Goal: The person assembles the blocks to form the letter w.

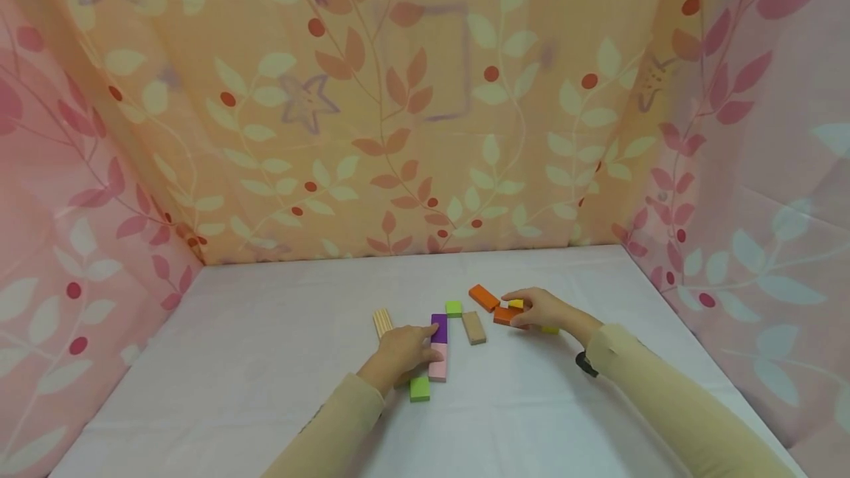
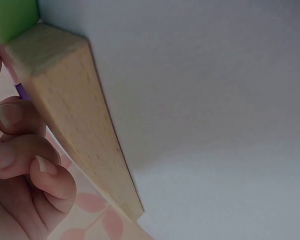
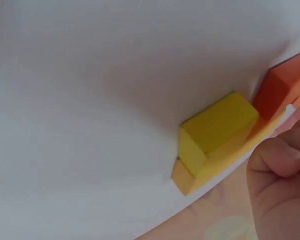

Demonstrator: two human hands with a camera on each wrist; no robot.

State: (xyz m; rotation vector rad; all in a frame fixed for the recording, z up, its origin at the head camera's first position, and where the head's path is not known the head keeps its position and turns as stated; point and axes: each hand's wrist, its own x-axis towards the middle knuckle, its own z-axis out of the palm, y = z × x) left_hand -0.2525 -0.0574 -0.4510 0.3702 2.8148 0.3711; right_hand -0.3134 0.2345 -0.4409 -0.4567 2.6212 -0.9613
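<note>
My left hand (image 1: pixel 401 350) rests over two blocks standing end to end, a purple block (image 1: pixel 439 324) and a pink block (image 1: pixel 437 370). Its index fingertip touches the purple one and its thumb lies over the pink one. In the left wrist view the other fingers curl loosely beside a plain wooden block (image 2: pixel 82 110). My right hand (image 1: pixel 547 310) reaches over an orange block (image 1: pixel 502 315), index finger stretched out past it and thumb near its front side. A yellow block (image 1: pixel 516 304) shows between finger and thumb; the fingers' undersides are hidden.
A second orange block (image 1: pixel 484 298), a light green block (image 1: pixel 454 309) and a tan wooden block (image 1: pixel 474 328) lie between the hands. Another green block (image 1: pixel 420 389) sits near the left wrist. Thin wooden pieces (image 1: pixel 382 321) lie beyond the left hand. Patterned cloth (image 1: pixel 412 131) walls the table.
</note>
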